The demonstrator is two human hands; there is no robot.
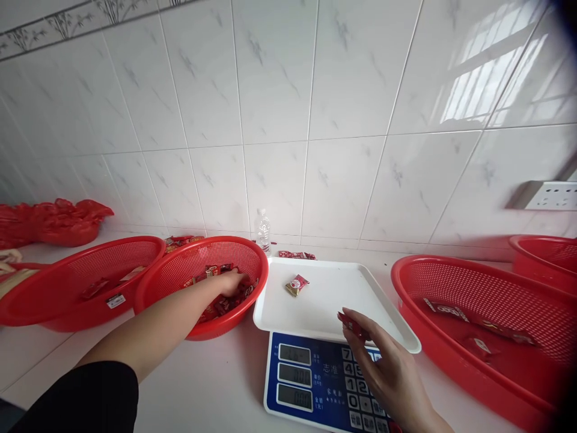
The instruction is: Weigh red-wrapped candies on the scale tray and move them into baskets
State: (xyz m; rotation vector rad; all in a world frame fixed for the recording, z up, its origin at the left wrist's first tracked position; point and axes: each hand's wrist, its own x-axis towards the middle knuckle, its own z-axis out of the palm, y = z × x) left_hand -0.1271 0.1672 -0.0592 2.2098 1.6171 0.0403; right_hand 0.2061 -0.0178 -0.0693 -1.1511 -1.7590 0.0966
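Left hand in a basket of candy, right hand pinching a red packet over a scale.
At far left, red plastic bags point(67, 221) lie on the table point(198, 385) behind a red basket point(49, 294) with a white label. Next, the left hand point(232, 282) reaches into the candy basket point(155, 276) among wrapped candies point(210, 313); its fingertips are hidden, so its grip cannot be told. A clear bottle point(262, 230) stands behind, near the wall. One red-and-gold candy point(297, 285) lies on the white tray point(333, 294) of the digital scale point(311, 379). The right hand point(387, 361) pinches a red packet point(351, 325) between thumb and fingers above the tray's near edge. At right, a large red basket point(478, 282) holds more packets point(480, 328).
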